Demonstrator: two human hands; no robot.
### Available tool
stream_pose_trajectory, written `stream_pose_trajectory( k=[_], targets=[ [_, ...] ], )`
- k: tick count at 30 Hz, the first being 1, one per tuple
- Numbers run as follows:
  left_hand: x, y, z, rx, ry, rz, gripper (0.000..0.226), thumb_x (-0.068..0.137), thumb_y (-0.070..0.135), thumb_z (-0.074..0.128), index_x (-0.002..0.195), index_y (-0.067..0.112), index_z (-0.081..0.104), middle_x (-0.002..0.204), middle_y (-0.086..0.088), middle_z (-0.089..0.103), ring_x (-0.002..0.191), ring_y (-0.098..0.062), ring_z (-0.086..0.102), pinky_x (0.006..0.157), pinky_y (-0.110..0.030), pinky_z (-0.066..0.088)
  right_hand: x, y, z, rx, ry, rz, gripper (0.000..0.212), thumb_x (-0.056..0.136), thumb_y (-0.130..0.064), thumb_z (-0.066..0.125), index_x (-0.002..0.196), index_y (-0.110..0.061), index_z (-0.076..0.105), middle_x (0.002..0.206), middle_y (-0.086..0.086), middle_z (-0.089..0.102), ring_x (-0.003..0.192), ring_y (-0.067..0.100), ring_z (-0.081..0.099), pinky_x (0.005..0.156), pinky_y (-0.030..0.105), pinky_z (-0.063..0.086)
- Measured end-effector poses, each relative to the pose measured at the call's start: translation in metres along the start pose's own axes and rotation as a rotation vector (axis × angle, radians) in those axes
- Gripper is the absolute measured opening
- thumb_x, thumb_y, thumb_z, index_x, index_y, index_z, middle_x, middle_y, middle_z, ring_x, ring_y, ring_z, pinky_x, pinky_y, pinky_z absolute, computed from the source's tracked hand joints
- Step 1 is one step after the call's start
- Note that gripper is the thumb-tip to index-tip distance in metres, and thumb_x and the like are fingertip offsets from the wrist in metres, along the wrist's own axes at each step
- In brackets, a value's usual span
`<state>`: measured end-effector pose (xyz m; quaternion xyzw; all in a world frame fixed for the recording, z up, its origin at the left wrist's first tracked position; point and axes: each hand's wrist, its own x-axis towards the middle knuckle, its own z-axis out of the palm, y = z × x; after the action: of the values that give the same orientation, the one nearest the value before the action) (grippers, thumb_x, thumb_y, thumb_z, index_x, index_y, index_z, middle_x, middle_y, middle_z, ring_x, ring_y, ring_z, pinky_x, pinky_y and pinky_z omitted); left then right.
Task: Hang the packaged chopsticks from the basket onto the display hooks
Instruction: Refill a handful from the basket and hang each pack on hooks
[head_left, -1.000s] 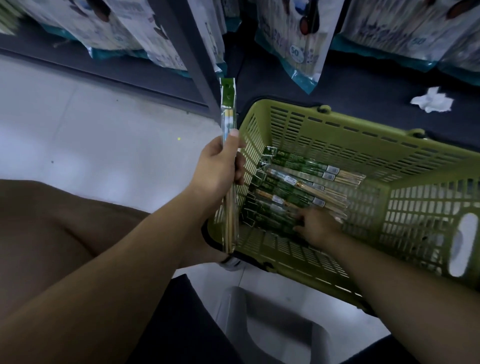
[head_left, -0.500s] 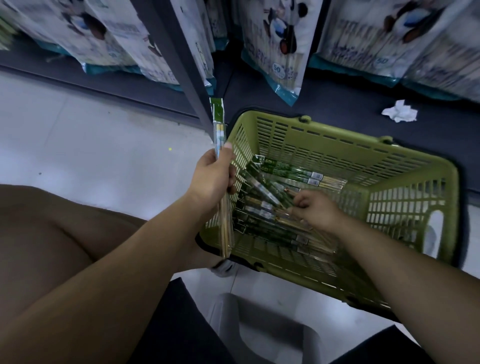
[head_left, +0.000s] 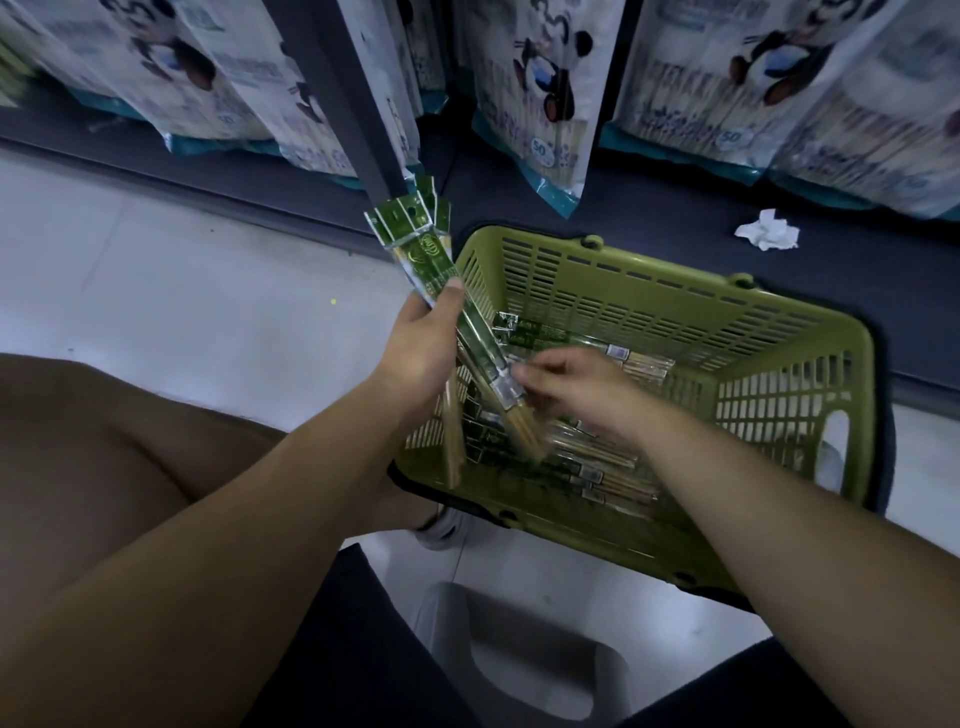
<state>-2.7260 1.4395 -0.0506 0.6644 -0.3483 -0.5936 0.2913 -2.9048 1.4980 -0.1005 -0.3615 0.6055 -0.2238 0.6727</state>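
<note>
A green plastic basket (head_left: 675, 291) stands on the floor with several green-topped chopstick packs (head_left: 587, 467) lying in it. My left hand (head_left: 421, 353) is shut on a bunch of chopstick packs (head_left: 421, 244), held upright over the basket's left rim with their hang-hole tops fanned out. My right hand (head_left: 576, 389) pinches the lower part of one more chopstick pack (head_left: 493, 374) and lays it against that bunch. No display hooks show in this view.
White panda-print bags (head_left: 540, 93) hang in rows above a dark shelf base (head_left: 649, 218). A dark shelf post (head_left: 337, 98) runs down beside the bunch. Crumpled white paper (head_left: 768, 236) lies on the base. A grey stool (head_left: 524, 660) sits below me, on the white tiled floor (head_left: 182, 291).
My right hand lifted a pack out of the basket and brought it left to the bunch. The bunch in my left hand turned, its tops now fanned.
</note>
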Motion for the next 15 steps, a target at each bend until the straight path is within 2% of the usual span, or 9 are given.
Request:
stream_pose_trajectory(
  k=[1, 2, 3, 4, 6, 8, 10, 15],
  targets=[
    [0.001, 0.002, -0.003, -0.006, -0.002, -0.01, 0.028, 0.103, 0.044, 0.055, 0.114, 0.018, 0.06, 0.11, -0.012, 0.073, 0.106, -0.032, 0.071, 0.099, -0.057, 0.054, 0.003, 0.014, -0.003, -0.139, 0.02, 0.008, 0.013, 0.086, -0.041, 0.075, 0.096, -0.033, 0.072, 0.1, -0.003, 0.075, 0.097, 0.02, 0.072, 0.087, 0.038, 0.058],
    [0.001, 0.003, -0.005, -0.047, -0.015, -0.018, 0.026, 0.104, 0.041, 0.056, 0.11, 0.017, 0.057, 0.099, -0.013, 0.074, 0.095, -0.035, 0.074, 0.093, -0.061, 0.057, 0.007, 0.03, -0.006, -0.278, 0.027, 0.016, 0.006, 0.091, -0.036, 0.073, 0.096, -0.035, 0.07, 0.1, -0.006, 0.072, 0.1, 0.019, 0.07, 0.086, 0.035, 0.056],
    [0.002, 0.003, -0.005, -0.108, -0.034, -0.022, 0.025, 0.105, 0.039, 0.056, 0.107, 0.014, 0.053, 0.084, -0.012, 0.072, 0.079, -0.034, 0.075, 0.084, -0.061, 0.06, 0.01, 0.048, -0.007, -0.395, 0.019, 0.04, 0.007, 0.094, -0.033, 0.071, 0.1, -0.033, 0.069, 0.102, -0.009, 0.07, 0.103, 0.018, 0.068, 0.082, 0.029, 0.052],
    [0.001, 0.002, -0.005, -0.155, -0.048, -0.026, 0.026, 0.105, 0.036, 0.056, 0.108, 0.011, 0.051, 0.075, -0.012, 0.068, 0.066, -0.031, 0.072, 0.073, -0.059, 0.063, 0.013, 0.067, -0.007, -0.484, 0.003, 0.079, 0.015, 0.095, -0.031, 0.07, 0.11, -0.031, 0.069, 0.107, -0.009, 0.068, 0.107, 0.018, 0.065, 0.079, 0.026, 0.049],
    [0.001, -0.001, -0.005, -0.171, -0.061, -0.032, 0.029, 0.105, 0.036, 0.056, 0.11, 0.008, 0.05, 0.072, -0.011, 0.06, 0.053, -0.027, 0.065, 0.059, -0.046, 0.061, 0.016, 0.099, -0.005, -0.639, -0.033, 0.167, 0.039, 0.094, -0.03, 0.072, 0.131, -0.026, 0.063, 0.122, -0.002, 0.065, 0.112, 0.019, 0.062, 0.083, 0.027, 0.047],
    [0.001, -0.006, -0.005, -0.139, -0.074, -0.027, 0.026, 0.105, 0.037, 0.056, 0.102, 0.012, 0.05, 0.067, -0.006, 0.057, 0.049, -0.024, 0.058, 0.053, -0.037, 0.055, 0.018, 0.121, -0.001, -0.77, -0.056, 0.2, 0.054, 0.092, -0.031, 0.074, 0.142, -0.028, 0.054, 0.133, 0.005, 0.061, 0.114, 0.023, 0.061, 0.086, 0.027, 0.046],
    [0.001, -0.008, -0.005, -0.114, -0.094, -0.019, 0.026, 0.104, 0.037, 0.057, 0.095, 0.014, 0.049, 0.063, -0.003, 0.056, 0.049, -0.022, 0.052, 0.049, -0.033, 0.05, 0.022, 0.131, 0.003, -0.864, -0.056, 0.195, 0.059, 0.091, -0.033, 0.074, 0.145, -0.029, 0.051, 0.135, 0.008, 0.058, 0.113, 0.026, 0.061, 0.087, 0.03, 0.048],
    [0.005, -0.011, -0.004, -0.093, -0.135, -0.025, 0.025, 0.103, 0.038, 0.058, 0.092, 0.016, 0.052, 0.063, -0.002, 0.057, 0.049, -0.021, 0.052, 0.048, -0.032, 0.049, 0.034, 0.129, 0.0, -1.004, -0.135, 0.196, 0.039, 0.094, -0.035, 0.07, 0.13, -0.022, 0.061, 0.127, 0.009, 0.061, 0.106, 0.024, 0.062, 0.085, 0.033, 0.052]
  ],
)
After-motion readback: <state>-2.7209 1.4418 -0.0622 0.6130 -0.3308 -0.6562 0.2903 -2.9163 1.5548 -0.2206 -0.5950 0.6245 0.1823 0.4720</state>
